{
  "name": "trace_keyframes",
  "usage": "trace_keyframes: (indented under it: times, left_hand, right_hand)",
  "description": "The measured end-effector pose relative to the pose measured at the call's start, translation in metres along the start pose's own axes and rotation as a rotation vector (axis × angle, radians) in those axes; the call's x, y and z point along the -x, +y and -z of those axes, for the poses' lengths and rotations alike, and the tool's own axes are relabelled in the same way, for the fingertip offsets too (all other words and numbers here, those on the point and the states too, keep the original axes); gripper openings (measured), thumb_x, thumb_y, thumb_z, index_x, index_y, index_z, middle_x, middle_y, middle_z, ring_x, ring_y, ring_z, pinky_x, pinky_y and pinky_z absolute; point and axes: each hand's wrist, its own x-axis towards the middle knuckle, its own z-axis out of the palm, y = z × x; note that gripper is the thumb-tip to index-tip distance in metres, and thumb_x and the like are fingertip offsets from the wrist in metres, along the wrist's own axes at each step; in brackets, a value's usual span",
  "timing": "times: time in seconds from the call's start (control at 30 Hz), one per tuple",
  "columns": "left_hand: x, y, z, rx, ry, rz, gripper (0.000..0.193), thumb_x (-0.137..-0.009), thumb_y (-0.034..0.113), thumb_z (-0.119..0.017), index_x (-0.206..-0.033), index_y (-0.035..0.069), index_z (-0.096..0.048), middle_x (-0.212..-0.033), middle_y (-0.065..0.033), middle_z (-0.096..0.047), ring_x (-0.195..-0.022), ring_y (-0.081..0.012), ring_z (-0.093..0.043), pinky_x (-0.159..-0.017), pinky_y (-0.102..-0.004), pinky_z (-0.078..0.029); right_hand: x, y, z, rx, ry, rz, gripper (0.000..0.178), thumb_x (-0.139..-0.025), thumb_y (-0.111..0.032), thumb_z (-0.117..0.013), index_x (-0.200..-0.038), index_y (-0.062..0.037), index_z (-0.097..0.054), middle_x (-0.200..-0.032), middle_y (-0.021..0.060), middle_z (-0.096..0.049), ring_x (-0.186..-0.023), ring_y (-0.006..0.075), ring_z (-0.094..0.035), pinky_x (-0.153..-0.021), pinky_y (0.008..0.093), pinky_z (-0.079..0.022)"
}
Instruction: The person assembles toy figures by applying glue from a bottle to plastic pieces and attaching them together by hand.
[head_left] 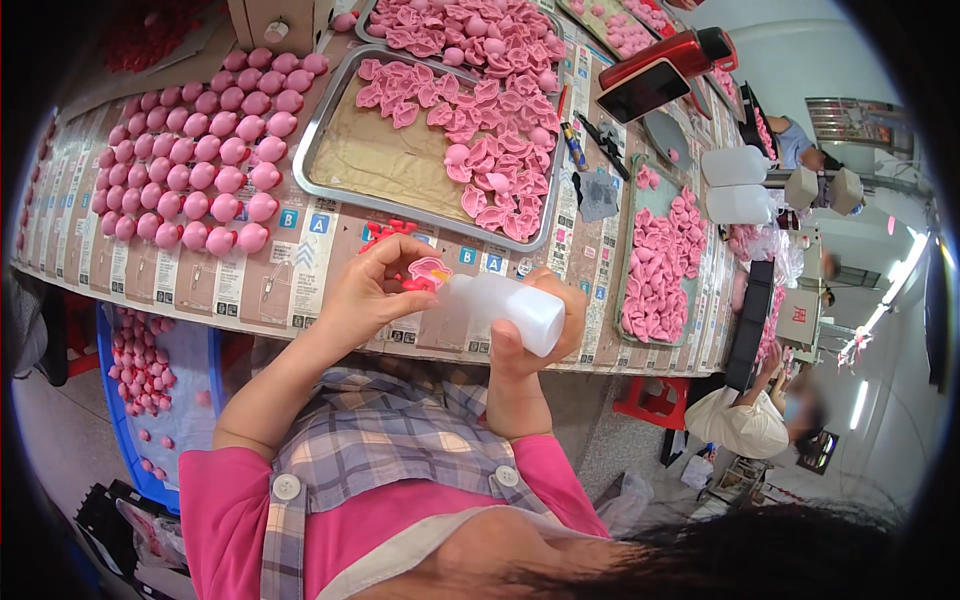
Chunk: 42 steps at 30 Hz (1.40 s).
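In my left hand (365,290) a small pink cup-shaped piece (428,270) is pinched together with a red part (418,284), over the table's near edge. My right hand (548,318) is wrapped round a white translucent squeeze bottle (512,308), tilted so that its nozzle points left. The yellowish nozzle tip meets the pink piece; whether anything flows out is too small to tell. Several small red parts (388,232) lie on the table just beyond my left hand.
Rows of round pink pieces (190,160) stand at the left. A metal tray (345,190) of pink shells lies ahead, a second tray (622,290) at the right. A phone (645,92) leans near a red bottle (655,58). A blue bin (150,480) sits low left.
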Motion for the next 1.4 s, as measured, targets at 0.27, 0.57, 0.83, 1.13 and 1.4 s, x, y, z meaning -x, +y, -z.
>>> trace_keyframes:
  times: [0.27,0.57,0.83,1.13,1.4]
  left_hand:
    - [0.0006,0.0032,-0.0008,-0.021,0.007,0.005,0.036,-0.069,0.003,-0.066,-0.101,0.002,-0.05,-0.093,-0.0015,-0.052,-0.084,-0.0069,-0.052,-0.07,-0.0198,-0.045]
    - [-0.0003,0.0016,-0.0001,-0.012,0.008,-0.014,0.034,-0.069,0.003,-0.066,-0.099,0.002,-0.05,-0.093,-0.0013,-0.052,-0.084,-0.0077,-0.051,-0.071,-0.0206,-0.045]
    - [-0.0001,0.0026,-0.0003,-0.013,0.019,-0.023,0.035,-0.069,0.003,-0.066,-0.099,0.001,-0.049,-0.093,-0.0019,-0.052,-0.085,-0.0077,-0.051,-0.072,-0.021,-0.045]
    - [-0.0005,0.0005,0.0012,-0.058,0.016,0.006,0.039,-0.068,0.001,-0.067,-0.102,0.003,-0.047,-0.092,-0.0008,-0.052,-0.084,-0.0074,-0.052,-0.075,-0.0216,-0.045]
    - [-0.0006,0.002,0.0008,-0.075,0.017,-0.005,0.039,-0.068,0.001,-0.067,-0.101,0.003,-0.047,-0.091,-0.0007,-0.052,-0.083,-0.0066,-0.052,-0.073,-0.0208,-0.045]
  right_hand:
    - [-0.0011,-0.0001,-0.0053,0.004,-0.015,-0.012,0.047,-0.063,-0.037,-0.073,-0.086,-0.0022,-0.051,-0.069,0.0078,-0.055,-0.052,0.0207,-0.052,-0.047,0.0292,-0.041]
    - [0.0013,0.0017,-0.0064,0.053,-0.02,0.037,0.049,-0.062,-0.038,-0.073,-0.087,-0.0027,-0.051,-0.07,0.0074,-0.056,-0.053,0.0218,-0.053,-0.048,0.0296,-0.043]
    - [0.0043,0.0007,-0.0002,0.091,-0.085,0.019,0.047,-0.063,-0.036,-0.073,-0.087,-0.0028,-0.05,-0.069,0.007,-0.056,-0.054,0.0229,-0.052,-0.049,0.0302,-0.043]
    - [0.0001,0.0039,0.001,0.01,0.113,-0.043,0.048,-0.065,-0.036,-0.071,-0.089,-0.0009,-0.049,-0.072,0.0085,-0.054,-0.058,0.0177,-0.053,-0.051,0.0277,-0.042]
    - [0.0012,0.0048,0.0002,0.146,0.003,-0.021,0.048,-0.063,-0.035,-0.073,-0.089,-0.0018,-0.049,-0.073,0.0092,-0.055,-0.058,0.0207,-0.054,-0.051,0.0287,-0.043]
